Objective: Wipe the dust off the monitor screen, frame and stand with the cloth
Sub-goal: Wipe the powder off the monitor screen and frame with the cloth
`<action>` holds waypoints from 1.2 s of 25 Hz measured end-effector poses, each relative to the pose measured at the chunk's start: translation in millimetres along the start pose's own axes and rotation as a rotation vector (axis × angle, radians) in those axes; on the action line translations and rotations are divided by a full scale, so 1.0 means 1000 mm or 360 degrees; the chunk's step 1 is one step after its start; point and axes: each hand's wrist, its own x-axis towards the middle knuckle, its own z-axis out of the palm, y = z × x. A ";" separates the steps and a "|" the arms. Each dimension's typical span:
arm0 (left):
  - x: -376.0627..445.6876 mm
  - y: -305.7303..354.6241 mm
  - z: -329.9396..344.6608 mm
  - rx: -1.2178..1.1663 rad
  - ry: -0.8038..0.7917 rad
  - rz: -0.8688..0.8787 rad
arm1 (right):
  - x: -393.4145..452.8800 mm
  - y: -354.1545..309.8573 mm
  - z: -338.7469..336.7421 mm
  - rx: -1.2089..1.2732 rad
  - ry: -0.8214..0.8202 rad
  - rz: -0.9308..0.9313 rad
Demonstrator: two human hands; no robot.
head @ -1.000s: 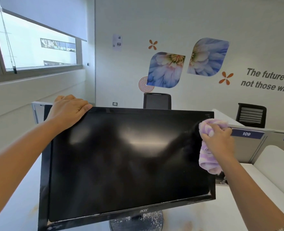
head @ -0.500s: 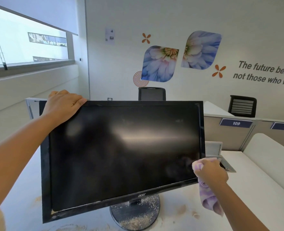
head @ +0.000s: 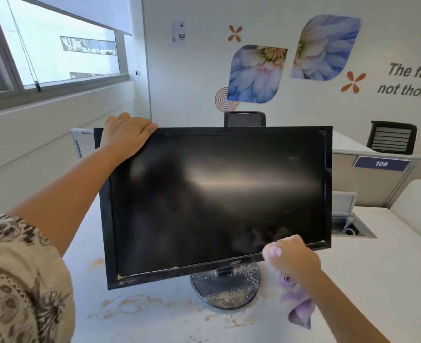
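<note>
A white desk (head: 353,280) carries sandy dust around the round stand (head: 225,288). At 5 o'clock the right hand (head: 292,259) grips a lilac cloth (head: 297,305) against the Acer monitor (head: 217,201) lower frame. At 11 o'clock the left hand (head: 125,134) curls over its top corner. Beyond, a floor box (head: 350,227) holds cables.

Both arms are reaching forward.
The left hand (head: 126,134) is gripping overhand, fingers draped; the right hand (head: 294,259) is clutching, fist curled, lower down.
</note>
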 end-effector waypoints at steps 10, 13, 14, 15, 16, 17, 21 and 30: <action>0.003 0.001 0.003 0.0016 0.0037 0.0030 | 0.014 0.026 -0.033 -0.0659 0.0093 0.0169; 0.004 0.002 0.004 0.0017 0.0036 0.0038 | 0.011 0.007 -0.015 -0.0670 0.0240 0.0151; 0.004 0.002 0.004 0.0010 0.0043 0.0041 | 0.011 -0.002 -0.007 -0.0713 0.0255 0.0084; 0.004 0.002 0.005 0.0003 0.0054 0.0047 | 0.006 -0.013 -0.001 -0.0790 0.0234 0.0040; 0.004 0.001 0.005 -0.0006 0.0069 0.0050 | 0.000 -0.027 0.003 -0.0790 0.0203 -0.0007; 0.003 0.000 0.005 -0.0015 0.0081 0.0052 | -0.006 -0.038 0.006 -0.0777 0.0190 -0.0088; 0.002 -0.002 0.005 -0.0023 0.0082 0.0057 | -0.005 -0.037 -0.007 -0.0508 -0.0159 -0.0275; 0.004 0.000 0.006 0.0017 0.0081 0.0065 | 0.004 0.008 -0.013 -0.0557 0.0005 0.0151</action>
